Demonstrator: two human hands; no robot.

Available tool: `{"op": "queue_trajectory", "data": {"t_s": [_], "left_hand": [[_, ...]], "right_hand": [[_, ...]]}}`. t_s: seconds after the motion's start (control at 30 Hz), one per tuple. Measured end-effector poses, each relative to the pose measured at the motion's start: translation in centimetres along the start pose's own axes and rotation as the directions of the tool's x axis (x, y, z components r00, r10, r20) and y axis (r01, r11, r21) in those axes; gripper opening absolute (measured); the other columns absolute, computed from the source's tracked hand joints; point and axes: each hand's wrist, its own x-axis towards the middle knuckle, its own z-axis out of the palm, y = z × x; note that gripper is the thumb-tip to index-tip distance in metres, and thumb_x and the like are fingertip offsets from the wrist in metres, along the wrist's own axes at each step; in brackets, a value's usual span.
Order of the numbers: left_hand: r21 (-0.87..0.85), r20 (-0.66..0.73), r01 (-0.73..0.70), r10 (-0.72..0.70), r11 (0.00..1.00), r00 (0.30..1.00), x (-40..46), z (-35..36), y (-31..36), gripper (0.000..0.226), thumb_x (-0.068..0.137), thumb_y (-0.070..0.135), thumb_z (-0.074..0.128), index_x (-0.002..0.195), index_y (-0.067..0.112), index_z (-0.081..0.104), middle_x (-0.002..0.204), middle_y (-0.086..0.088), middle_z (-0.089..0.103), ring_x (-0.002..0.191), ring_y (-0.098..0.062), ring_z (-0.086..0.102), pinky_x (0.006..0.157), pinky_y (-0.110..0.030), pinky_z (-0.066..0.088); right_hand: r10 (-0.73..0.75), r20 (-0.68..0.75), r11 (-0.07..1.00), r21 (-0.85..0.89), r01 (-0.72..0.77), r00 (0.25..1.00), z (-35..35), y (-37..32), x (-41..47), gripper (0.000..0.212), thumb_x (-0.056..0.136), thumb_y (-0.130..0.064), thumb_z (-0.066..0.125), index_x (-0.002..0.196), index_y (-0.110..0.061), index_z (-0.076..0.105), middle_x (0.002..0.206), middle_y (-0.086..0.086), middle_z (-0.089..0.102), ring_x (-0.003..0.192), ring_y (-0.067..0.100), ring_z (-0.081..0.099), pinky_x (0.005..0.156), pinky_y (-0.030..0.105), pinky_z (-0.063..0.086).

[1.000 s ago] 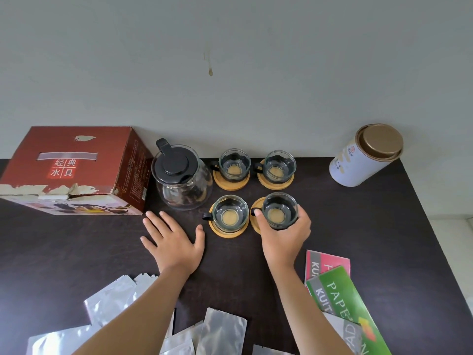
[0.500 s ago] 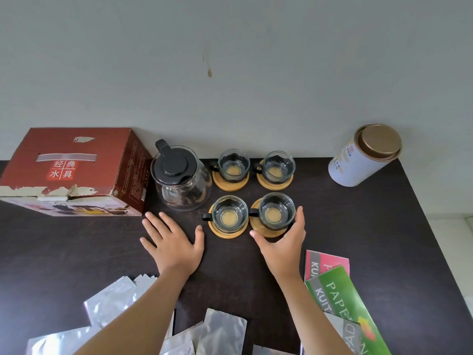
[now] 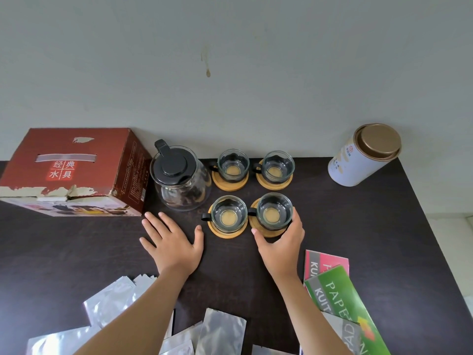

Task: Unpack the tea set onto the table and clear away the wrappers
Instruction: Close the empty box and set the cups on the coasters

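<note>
A glass teapot [image 3: 179, 180] with a black lid stands at the back of the dark table [image 3: 358, 226]. Right of it, several glass cups sit on round wooden coasters in a square: back left [image 3: 233, 165], back right [image 3: 277, 166], front left [image 3: 228, 213], front right [image 3: 274, 211]. My right hand [image 3: 280, 242] cups the front right coaster [image 3: 254, 220], thumb at its front left edge, fingers against the cup's right side. My left hand [image 3: 172, 242] lies flat on the table, fingers spread, just in front of the teapot. Silvery wrappers [image 3: 112, 301] lie loose along the near edge.
The red tea-set box [image 3: 74, 170] lies at the back left against the wall. A white tin with a gold lid [image 3: 358, 160] stands at the back right. Pink and green paper packs [image 3: 340, 298] lie at the front right. More silvery wrappers [image 3: 220, 331] lie between my forearms.
My right hand let go of the front right cup's rim, opened behind the coaster, and now curls around the coaster and cup again. The left hand stayed flat.
</note>
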Motion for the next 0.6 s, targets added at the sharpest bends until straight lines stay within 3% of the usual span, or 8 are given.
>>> {"op": "queue_trajectory", "data": {"t_s": [0.2, 0.37, 0.6], "left_hand": [[0.004, -0.003, 0.004, -0.004, 1.0, 1.0, 0.05, 0.13, 0.0, 0.094, 0.086, 0.062, 0.034, 0.148, -0.004, 0.01, 0.156, -0.027, 0.0, 0.145, -0.039, -0.001, 0.11, -0.062, 0.015], [-0.004, -0.004, 0.003, -0.003, 1.0, 1.0, 0.04, 0.17, 0.07, 0.095, 0.084, 0.064, 0.029, 0.147, -0.004, 0.009, 0.156, -0.028, 0.0, 0.145, -0.039, -0.001, 0.11, -0.062, 0.014], [-0.01, 0.001, -0.012, 0.012, 1.0, 1.0, -0.02, 0.2, 0.06, 0.095, 0.086, 0.062, 0.037, 0.147, -0.006, 0.008, 0.155, -0.029, 0.0, 0.144, -0.041, -0.001, 0.11, -0.062, 0.013]], "right_hand": [[0.011, -0.009, 1.0, -0.013, -0.011, 1.0, 0.05, -0.16, 0.03, 0.098, 0.058, -0.021, 0.09, 0.138, -0.001, 0.037, 0.134, 0.011, 0.048, 0.127, 0.027, 0.041, 0.105, 0.031, 0.034], [0.035, -0.024, 0.999, -0.015, -0.035, 0.999, 0.1, -0.24, 0.0, 0.097, 0.058, -0.02, 0.09, 0.137, -0.001, 0.038, 0.134, 0.011, 0.048, 0.127, 0.028, 0.04, 0.104, 0.032, 0.036], [0.077, -0.052, 0.997, -0.005, -0.077, 0.996, -0.34, -0.19, 0.07, 0.098, 0.061, -0.016, 0.088, 0.141, -0.001, 0.033, 0.139, 0.012, 0.045, 0.132, 0.028, 0.036, 0.107, 0.034, 0.036]]}}
